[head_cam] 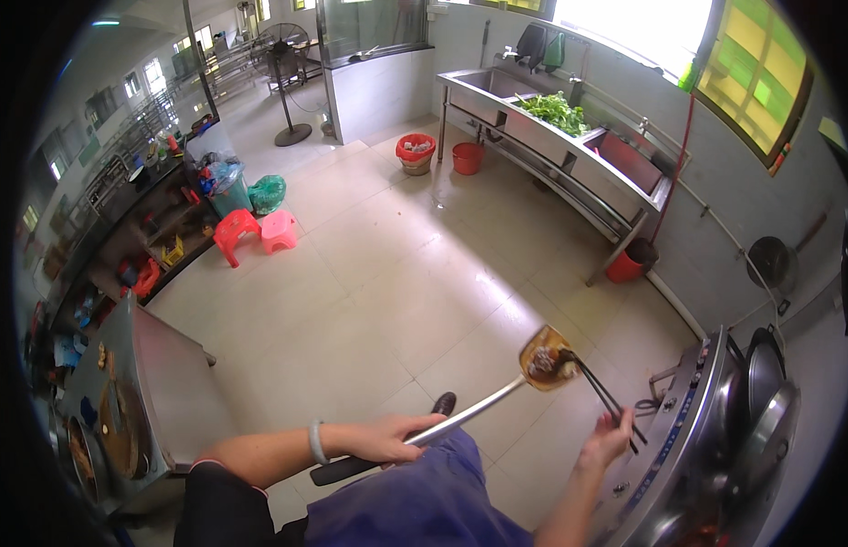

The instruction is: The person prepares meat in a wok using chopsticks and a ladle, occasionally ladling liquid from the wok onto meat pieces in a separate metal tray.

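My left hand (389,438) grips the metal handle of a long wok spatula (471,408) near its black end. The spatula's blade (533,342) is held out over the floor, bearing pieces of food in brown sauce (545,362). In my right hand (607,437) is a pair of dark chopsticks (605,393), and their tips touch the food on the blade. A blue apron (424,499) covers my lap, and one dark shoe (445,403) shows beyond it.
A steel stove (659,465) with woks and lids (765,424) runs along my right. At left stands a steel table (171,362) with a round board (123,431). Farther off are a sink unit (567,161) with leafy greens (553,111), red buckets (468,158), plastic stools (279,231) and a fan (281,89).
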`<move>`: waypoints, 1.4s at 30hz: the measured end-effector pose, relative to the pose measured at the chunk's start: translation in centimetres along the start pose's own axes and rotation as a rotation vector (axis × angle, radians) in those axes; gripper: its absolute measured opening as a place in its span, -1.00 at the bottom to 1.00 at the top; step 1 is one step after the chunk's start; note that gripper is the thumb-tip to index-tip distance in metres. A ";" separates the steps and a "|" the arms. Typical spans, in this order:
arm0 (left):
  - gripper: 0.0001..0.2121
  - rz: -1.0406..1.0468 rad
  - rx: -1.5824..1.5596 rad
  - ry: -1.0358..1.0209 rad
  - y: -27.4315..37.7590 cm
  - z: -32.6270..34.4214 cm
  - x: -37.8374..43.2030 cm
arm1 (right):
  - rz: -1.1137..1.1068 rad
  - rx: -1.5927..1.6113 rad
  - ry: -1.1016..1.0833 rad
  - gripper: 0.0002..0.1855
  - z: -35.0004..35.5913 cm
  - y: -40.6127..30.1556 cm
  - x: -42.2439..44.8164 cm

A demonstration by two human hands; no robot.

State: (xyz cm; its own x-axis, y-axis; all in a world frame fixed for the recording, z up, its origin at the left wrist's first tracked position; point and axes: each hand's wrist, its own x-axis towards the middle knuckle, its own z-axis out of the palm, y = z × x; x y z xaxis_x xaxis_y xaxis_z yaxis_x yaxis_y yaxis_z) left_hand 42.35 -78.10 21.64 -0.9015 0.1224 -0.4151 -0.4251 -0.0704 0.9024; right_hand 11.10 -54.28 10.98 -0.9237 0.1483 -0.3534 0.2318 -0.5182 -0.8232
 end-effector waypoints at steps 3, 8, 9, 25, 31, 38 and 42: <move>-0.30 -0.054 -0.055 0.134 2.8 -8.1 -0.2 | 0.031 -0.011 -0.167 -0.84 12.3 5.4 0.9; -0.31 -0.060 -0.083 0.331 5.8 -21.1 0.3 | 0.138 -0.024 -0.357 -0.82 31.9 13.0 1.7; -0.31 -0.049 -0.102 0.373 6.0 -23.9 0.4 | 0.160 -0.045 -0.387 -0.82 35.7 14.6 1.6; -0.35 -0.023 -0.134 0.605 13.0 -75.2 6.4 | 0.249 -0.100 -0.608 -0.78 90.5 41.9 5.1; -0.35 -0.020 -0.104 0.666 16.4 -94.3 11.8 | 0.216 -0.114 -0.667 -0.80 109.4 50.9 8.8; -0.35 -0.197 0.058 0.819 19.3 -115.1 21.7 | 0.218 -0.127 -0.752 -0.78 130.2 65.0 17.4; -0.32 -0.305 0.379 0.904 16.8 -126.9 27.6 | 0.229 -0.246 -0.772 -0.78 139.6 73.9 20.1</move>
State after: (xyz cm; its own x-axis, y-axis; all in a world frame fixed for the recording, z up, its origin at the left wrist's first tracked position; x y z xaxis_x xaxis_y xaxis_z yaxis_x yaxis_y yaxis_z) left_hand 0.06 -201.51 10.72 -0.5501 -0.7198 -0.4235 -0.7344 0.1754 0.6557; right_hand -32.91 -207.22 5.05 -0.7743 -0.6024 -0.1938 0.4163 -0.2541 -0.8730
